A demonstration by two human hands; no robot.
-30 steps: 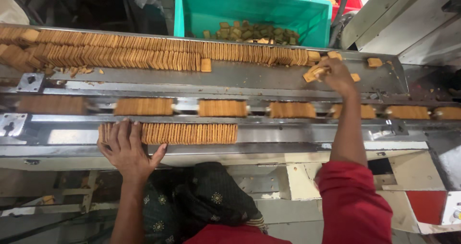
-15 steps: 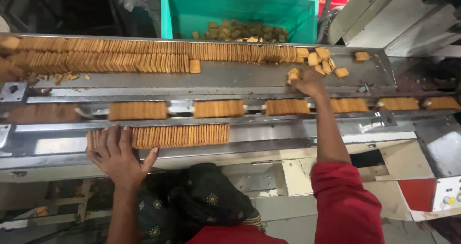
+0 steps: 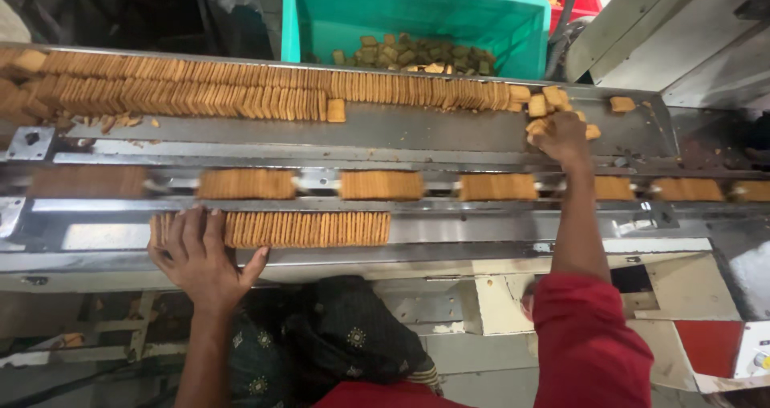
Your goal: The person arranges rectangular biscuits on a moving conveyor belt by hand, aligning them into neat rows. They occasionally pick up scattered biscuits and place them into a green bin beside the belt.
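Along the steel conveyor (image 3: 449, 131), biscuits in rows and stacks, both hands at work.

Beyond the conveyor's far edge sat a teal crate (image 3: 345, 11) with broken biscuits (image 3: 417, 55) in its bottom. On the conveyor's far lane lay a long row of upright biscuits (image 3: 241, 95); down its middle channel, separate short stacks (image 3: 381, 185); on its near ledge, a near row (image 3: 321, 229). Left hand (image 3: 200, 255) lay flat and spread on the near row's left end, fingers over the biscuits, pressing rather than gripping. Right hand (image 3: 557, 135) reached to the far lane's right end, curled around loose biscuits (image 3: 545, 99), apparently holding one or more; exact hold hard to tell. Judged light, dry, brittle, crumb-shedding: best squeezed gently from both ends of a stack, faces together, never pinched at a corner.
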